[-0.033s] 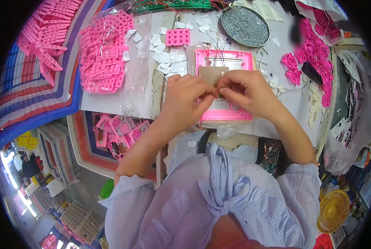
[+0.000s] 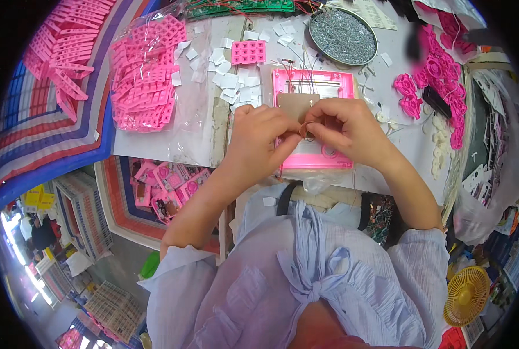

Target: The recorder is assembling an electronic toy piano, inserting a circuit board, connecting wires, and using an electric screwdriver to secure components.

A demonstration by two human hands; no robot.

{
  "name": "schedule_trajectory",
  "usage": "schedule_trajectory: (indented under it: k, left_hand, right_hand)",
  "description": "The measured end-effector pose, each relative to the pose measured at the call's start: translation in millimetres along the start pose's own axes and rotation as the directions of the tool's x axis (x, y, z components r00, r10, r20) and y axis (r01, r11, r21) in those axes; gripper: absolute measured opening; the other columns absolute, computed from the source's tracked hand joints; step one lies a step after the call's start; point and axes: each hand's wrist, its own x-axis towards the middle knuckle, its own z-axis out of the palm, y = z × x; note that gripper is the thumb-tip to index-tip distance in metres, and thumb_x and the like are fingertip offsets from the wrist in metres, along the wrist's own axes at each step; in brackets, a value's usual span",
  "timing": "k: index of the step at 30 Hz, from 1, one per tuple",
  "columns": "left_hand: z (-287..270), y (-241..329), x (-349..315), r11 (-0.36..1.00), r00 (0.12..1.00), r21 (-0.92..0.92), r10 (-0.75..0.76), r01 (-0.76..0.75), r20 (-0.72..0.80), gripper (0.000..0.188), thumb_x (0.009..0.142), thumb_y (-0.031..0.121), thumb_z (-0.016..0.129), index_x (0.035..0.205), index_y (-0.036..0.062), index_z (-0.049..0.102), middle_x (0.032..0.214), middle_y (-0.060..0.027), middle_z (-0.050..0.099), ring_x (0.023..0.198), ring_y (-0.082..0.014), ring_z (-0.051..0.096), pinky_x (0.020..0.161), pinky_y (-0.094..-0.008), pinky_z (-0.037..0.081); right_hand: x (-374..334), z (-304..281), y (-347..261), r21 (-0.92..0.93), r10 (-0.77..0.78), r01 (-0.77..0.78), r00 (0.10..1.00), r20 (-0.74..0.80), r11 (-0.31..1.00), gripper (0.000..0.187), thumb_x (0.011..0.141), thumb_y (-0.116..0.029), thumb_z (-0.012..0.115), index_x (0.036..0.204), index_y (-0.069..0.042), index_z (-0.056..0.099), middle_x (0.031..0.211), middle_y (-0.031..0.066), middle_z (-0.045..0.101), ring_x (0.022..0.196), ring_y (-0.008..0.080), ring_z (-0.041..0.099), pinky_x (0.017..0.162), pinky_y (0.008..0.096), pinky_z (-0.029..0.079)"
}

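A pink plastic casing (image 2: 345,87) lies in front of me at the table's near edge, with a brownish flat board (image 2: 298,103) and thin wires (image 2: 312,78) on it. Above the casing my left hand (image 2: 265,132) and my right hand (image 2: 348,129) meet fingertip to fingertip. Both pinch thin reddish wire (image 2: 304,129) between thumb and forefinger. The wire's ends are partly hidden by the fingers. More red wire hangs below the hands, past the casing's lower edge.
A round tin of small screws (image 2: 344,38) stands behind the casing. White paper squares (image 2: 230,80) and a pink keypad piece (image 2: 248,52) lie to its left, beside a clear bag of pink parts (image 2: 146,81). Pink coiled cords (image 2: 439,75) lie at right; a box of pink casings (image 2: 169,183) sits below left.
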Motion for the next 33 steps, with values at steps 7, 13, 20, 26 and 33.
schedule_trajectory:
  k: [7, 13, 20, 26, 33]
  left_hand:
    - [-3, 0, -5, 0.999, 0.999, -0.025, -0.037, 0.037, -0.008, 0.013, 0.080, 0.014, 0.077, 0.091, 0.0126, 0.071, 0.086, 0.0011, 0.068, 0.079, -0.0170, 0.060, 0.084, -0.0363, 0.035]
    - [-3, 2, -4, 0.995, 0.997, -0.068, -0.075, 0.073, -0.026, 0.009, 0.081, 0.014, 0.076, 0.087, 0.0116, 0.069, 0.082, 0.0013, 0.066, 0.076, -0.0164, 0.059, 0.082, -0.0355, 0.034]
    - [-2, 2, -3, 0.997, 0.997, -0.016, -0.074, 0.073, -0.028, 0.008, 0.080, 0.008, 0.070, 0.086, 0.0123, 0.067, 0.083, 0.0024, 0.064, 0.081, -0.0147, 0.058, 0.085, -0.0357, 0.031]
    - [0, 11, -2, 0.997, 0.991, -0.010, -0.083, 0.082, -0.101, 0.009, 0.078, 0.013, 0.071, 0.085, 0.0121, 0.065, 0.079, 0.0017, 0.060, 0.078, -0.0171, 0.057, 0.081, -0.0392, 0.029]
    - [7, 7, 2, 0.998, 0.992, -0.004, -0.066, 0.066, -0.110, 0.009, 0.077, 0.013, 0.071, 0.083, 0.0118, 0.065, 0.075, 0.0018, 0.058, 0.076, -0.0169, 0.056, 0.081, -0.0398, 0.029]
  right_hand:
    - [2, 6, -2, 0.068, 0.104, -0.103, 0.994, -0.016, 0.992, 0.010, 0.088, -0.011, 0.069, 0.090, -0.001, 0.067, 0.070, 0.0031, 0.063, 0.060, 0.0089, 0.055, 0.055, 0.0259, 0.043]
    - [0, 4, -5, 0.178, 0.126, -0.134, 0.990, 0.057, 0.975, 0.010, 0.089, -0.010, 0.069, 0.089, 0.000, 0.067, 0.068, 0.0012, 0.060, 0.060, 0.0064, 0.051, 0.055, 0.0247, 0.042]
    - [0, 4, -9, 0.227, 0.253, -0.253, 0.967, 0.030, 0.940, 0.009, 0.090, -0.010, 0.069, 0.088, -0.001, 0.067, 0.069, -0.0047, 0.058, 0.062, 0.0018, 0.047, 0.054, 0.0211, 0.039]
    - [-2, 8, 0, 0.283, 0.237, -0.223, 0.971, -0.018, 0.933, 0.009, 0.089, -0.010, 0.069, 0.088, -0.002, 0.068, 0.066, -0.0055, 0.056, 0.059, -0.0001, 0.045, 0.051, 0.0203, 0.035]
    - [-5, 9, 4, 0.292, 0.222, -0.208, 0.975, -0.017, 0.934, 0.009, 0.089, -0.011, 0.069, 0.087, -0.002, 0.067, 0.064, -0.0068, 0.054, 0.057, 0.0003, 0.043, 0.050, 0.0210, 0.033]
